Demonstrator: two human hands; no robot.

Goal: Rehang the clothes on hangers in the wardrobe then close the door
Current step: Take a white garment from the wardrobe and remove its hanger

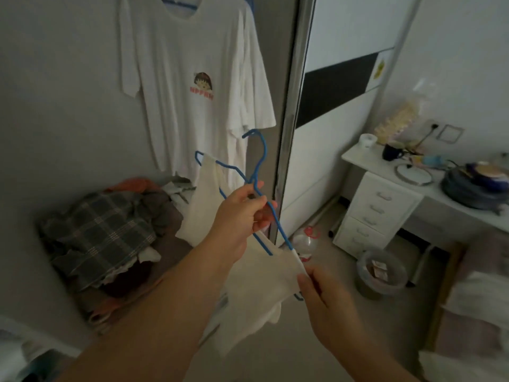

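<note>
Standing before the open wardrobe, the person held a blue wire hanger (259,172) out in front of them, tilted so that its hook pointed up and away. Their left hand (242,213) had it at the neck, fingers curled round the twisted wire just below the hook. A white garment (256,288) was draped over the hanger, one part showing pale behind the left hand and the rest sagging down toward the floor. The right hand (322,301) pinched the cloth at the hanger's lower shoulder, thumb and fingers closed on the fabric near the wire's end; whether they also caught the wire itself I could not tell, the light being dim.

Inside the wardrobe a white T-shirt (190,86) with a small cartoon print on the chest hung from another blue hanger (179,4) at the top, with a second pale garment just behind it. Below it lay a heap of loose clothes (110,230), a dark plaid piece uppermost. The sliding wardrobe door (344,78), white with a black band, stood pushed to the right, leaving the opening uncovered.

Off to the right stood a white desk (355,158) with drawers, cluttered on top with a dark mug (391,151) and other things. A waste bin (381,274) sat on the floor beside it.
</note>
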